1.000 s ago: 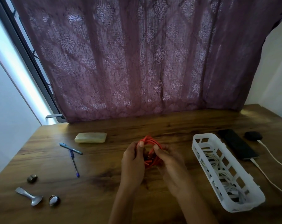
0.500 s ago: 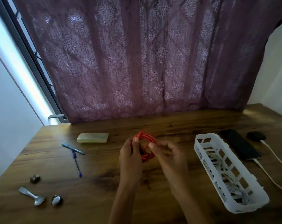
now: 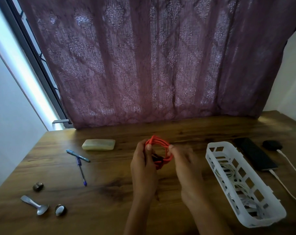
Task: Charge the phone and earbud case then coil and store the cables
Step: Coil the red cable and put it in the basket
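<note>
Right hand (image 3: 188, 167) shifted outward, now pinches right edge of red cable coil (image 3: 159, 141); left hand (image 3: 143, 167) grips left edge, coil held between them. Likely light, soft, springy: pinch across all loops or it unravels.

Your left hand (image 3: 143, 164) and right hand (image 3: 186, 164) hold a coiled red cable (image 3: 159, 145) above the wooden table (image 3: 110, 192), left of the white basket (image 3: 211, 150) holding white cables (image 3: 226, 172).

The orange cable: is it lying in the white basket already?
No, the left hand and right hand hold the orange cable coiled, beside the white basket.
</note>
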`<state>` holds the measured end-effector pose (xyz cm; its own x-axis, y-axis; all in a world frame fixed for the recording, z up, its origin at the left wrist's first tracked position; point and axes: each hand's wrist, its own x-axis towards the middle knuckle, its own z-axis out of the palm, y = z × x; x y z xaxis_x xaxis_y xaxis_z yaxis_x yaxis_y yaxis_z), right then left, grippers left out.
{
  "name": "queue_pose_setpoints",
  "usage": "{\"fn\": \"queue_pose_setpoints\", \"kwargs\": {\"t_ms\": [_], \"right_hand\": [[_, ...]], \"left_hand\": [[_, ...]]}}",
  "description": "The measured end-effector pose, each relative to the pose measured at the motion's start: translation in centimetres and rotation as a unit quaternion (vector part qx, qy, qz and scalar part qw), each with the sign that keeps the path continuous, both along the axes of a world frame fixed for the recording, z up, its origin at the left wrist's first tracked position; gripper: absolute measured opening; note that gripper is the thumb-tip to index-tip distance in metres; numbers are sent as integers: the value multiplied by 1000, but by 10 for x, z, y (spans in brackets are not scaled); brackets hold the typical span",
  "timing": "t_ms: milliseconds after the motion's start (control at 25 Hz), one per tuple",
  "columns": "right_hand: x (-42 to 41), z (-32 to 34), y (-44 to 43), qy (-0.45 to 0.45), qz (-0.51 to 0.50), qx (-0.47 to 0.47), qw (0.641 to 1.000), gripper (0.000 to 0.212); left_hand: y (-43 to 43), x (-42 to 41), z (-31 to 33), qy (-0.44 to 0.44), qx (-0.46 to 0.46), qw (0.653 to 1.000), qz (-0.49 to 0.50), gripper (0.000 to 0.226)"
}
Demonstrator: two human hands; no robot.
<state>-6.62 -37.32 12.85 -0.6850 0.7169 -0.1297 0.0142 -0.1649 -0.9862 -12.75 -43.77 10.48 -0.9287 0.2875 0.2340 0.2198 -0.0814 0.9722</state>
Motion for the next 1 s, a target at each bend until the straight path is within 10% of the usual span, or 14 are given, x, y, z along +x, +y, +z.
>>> {"fn": "queue_pose_setpoints", "kwargs": {"t_ms": [360,640,1000], "right_hand": [[13,9,35,-26,94,80,992,27],[10,-15,51,-38,34,412,910,11],[21,-24,28,27,2,322,946,11]], "left_hand": [[-4,-3,3,13,-17,1000,-8,21],[-13,-5,11,-197,121,971,-56,31],[-11,-4,14,-233,132,963,2,31]]}}
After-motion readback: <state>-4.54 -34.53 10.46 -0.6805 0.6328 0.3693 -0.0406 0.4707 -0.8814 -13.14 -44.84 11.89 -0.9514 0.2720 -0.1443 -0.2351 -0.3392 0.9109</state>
